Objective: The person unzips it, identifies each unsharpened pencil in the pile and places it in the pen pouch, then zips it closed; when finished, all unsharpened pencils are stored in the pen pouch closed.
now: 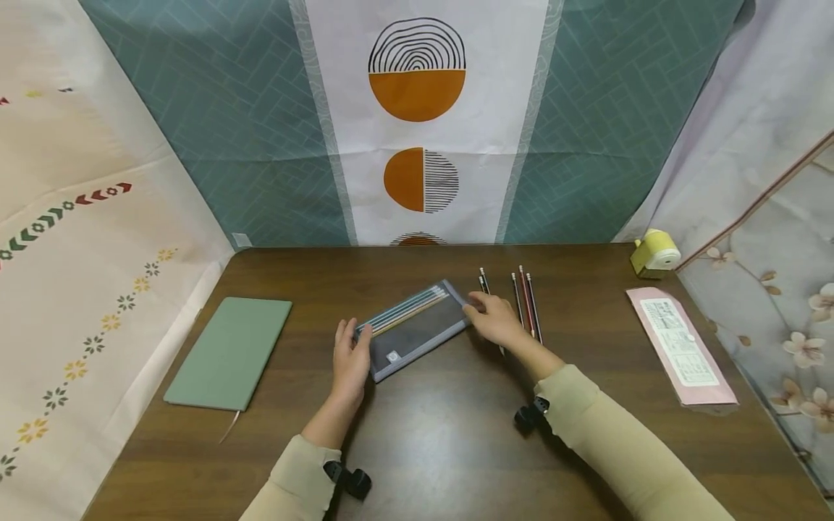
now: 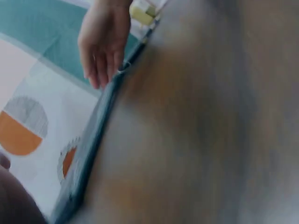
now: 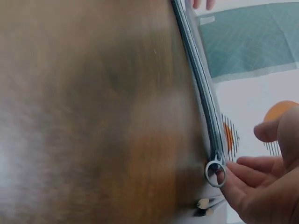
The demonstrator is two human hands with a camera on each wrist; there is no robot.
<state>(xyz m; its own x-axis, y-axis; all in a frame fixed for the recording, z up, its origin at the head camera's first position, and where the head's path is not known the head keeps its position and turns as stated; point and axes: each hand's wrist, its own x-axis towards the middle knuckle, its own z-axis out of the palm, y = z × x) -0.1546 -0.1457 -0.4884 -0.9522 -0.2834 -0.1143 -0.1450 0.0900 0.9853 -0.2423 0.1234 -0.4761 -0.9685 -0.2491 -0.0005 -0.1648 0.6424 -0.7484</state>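
A grey mesh zip pencil case is held tilted over the table, several pencils showing through along its upper side. My left hand grips its left end, with the thumb at the near face. At the opposite end, my right hand has its fingers against the corner by the zip's ring pull; the thumb stands apart from the case. The zip runs along the edge in the right wrist view. Most of my left hand is outside the left wrist view.
Loose pencils lie beside and partly behind my right hand. A green notebook with a ribbon lies at left. At right are a pink packet with a white label and a yellow-green pencil sharpener by the back edge.
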